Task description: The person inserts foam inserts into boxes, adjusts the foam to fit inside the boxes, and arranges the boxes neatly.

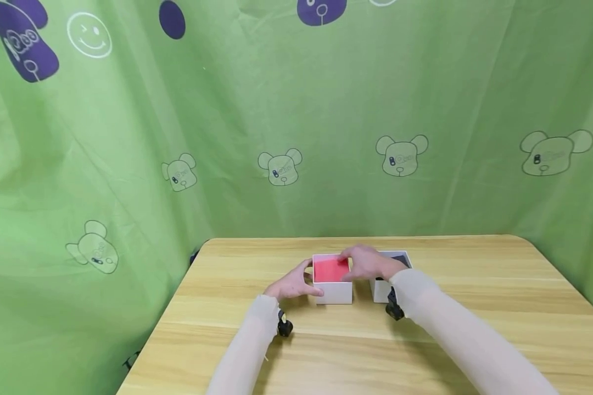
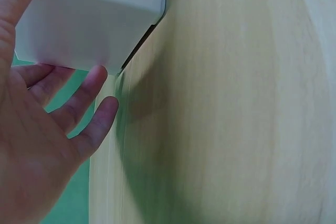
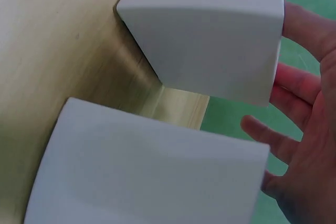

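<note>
A white box [image 1: 334, 293] with a pinkish-red inside [image 1: 331, 271] stands on the table between both hands. My left hand [image 1: 292, 283] holds its left side, thumb along the front wall and fingers round the back; in the left wrist view the ring and little fingers [image 2: 97, 124] stick out past the wall. From the right, my right hand [image 1: 365, 262] grips the box at its top edge, thumb near the front corner and some fingertips hidden behind the rim. A second white box [image 1: 379, 292], dark inside, stands just to the right, partly covered by my right wrist.
Both boxes stand toward the far half of a light wooden table [image 1: 326, 351]. A narrow gap separates them. Behind the table hangs a green curtain [image 1: 336, 203] with bear-head prints, which also runs along the left and right sides.
</note>
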`<state>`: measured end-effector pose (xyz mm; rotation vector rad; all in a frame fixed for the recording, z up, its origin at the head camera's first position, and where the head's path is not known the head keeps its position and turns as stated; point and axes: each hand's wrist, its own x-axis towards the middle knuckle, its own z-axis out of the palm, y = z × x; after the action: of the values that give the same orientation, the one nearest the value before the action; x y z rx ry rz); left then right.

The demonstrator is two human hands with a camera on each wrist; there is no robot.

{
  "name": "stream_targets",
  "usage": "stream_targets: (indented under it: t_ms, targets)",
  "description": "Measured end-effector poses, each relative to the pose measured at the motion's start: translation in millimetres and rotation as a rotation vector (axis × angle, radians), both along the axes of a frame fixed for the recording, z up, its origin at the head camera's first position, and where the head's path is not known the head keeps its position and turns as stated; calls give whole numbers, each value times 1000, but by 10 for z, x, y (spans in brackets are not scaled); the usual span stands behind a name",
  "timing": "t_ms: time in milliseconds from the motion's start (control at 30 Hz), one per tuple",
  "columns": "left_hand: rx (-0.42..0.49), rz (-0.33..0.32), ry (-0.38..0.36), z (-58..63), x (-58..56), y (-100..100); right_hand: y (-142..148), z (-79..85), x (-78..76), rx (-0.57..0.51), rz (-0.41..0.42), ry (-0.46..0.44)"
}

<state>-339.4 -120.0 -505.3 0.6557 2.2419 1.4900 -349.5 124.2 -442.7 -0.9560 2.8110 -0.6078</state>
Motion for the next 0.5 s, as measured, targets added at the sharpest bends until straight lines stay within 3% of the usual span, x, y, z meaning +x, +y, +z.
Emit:
stream_targets:
  t_ms: [300, 500]
  targets:
    - [-15, -4, 2, 2, 3, 40, 28, -8, 52, -47, -13, -6]
    - [-80, 41, 44, 38, 29, -27, 156, 156, 202, -114, -59, 26]
